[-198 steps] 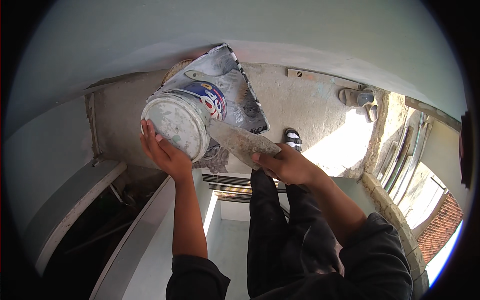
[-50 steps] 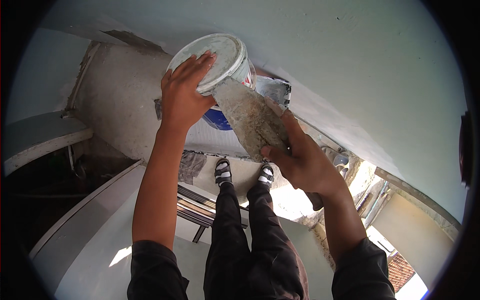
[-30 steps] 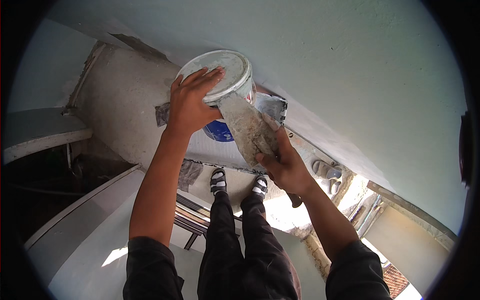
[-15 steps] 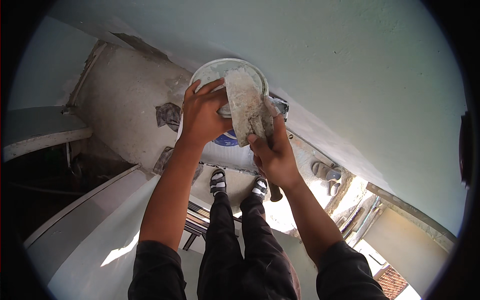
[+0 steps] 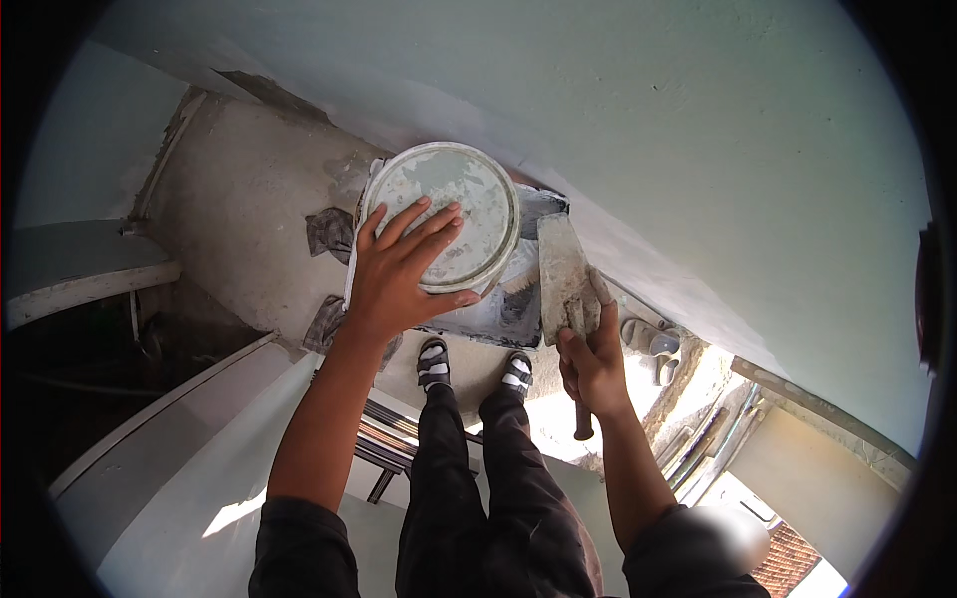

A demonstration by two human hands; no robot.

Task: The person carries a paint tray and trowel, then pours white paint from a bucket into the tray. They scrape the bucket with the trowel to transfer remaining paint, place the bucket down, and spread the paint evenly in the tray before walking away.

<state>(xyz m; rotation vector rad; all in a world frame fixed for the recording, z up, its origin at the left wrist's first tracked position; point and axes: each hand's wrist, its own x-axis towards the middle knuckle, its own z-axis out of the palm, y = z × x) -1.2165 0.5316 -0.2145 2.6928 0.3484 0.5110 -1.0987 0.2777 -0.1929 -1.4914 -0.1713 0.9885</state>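
Round white plastic bucket (image 5: 444,214), smeared with grey paste, sits upper centre of the frame, its flat underside turned toward the camera and cupped by the left hand (image 5: 404,269), whose spread fingers press against it from below. Half a second earlier the broad, paste-crusted metal trowel (image 5: 565,279) lay across the bucket's mouth; now it has drawn away to the right and stands upright beside the bucket, apart from it, so the scoop looks finished and the blade seems loaded and free to go to the wall. The right hand (image 5: 590,367) is clenched round the trowel's dark handle, just right of centre. Left of the bucket a rough grey concrete floor (image 5: 239,209) holds torn grey scraps (image 5: 329,231); below centre, two sandalled feet (image 5: 474,367) stand on a dark metal ladder (image 5: 384,450). Across the upper right curves the pale green plastered wall (image 5: 698,130), close beside the blade, with nothing between them.
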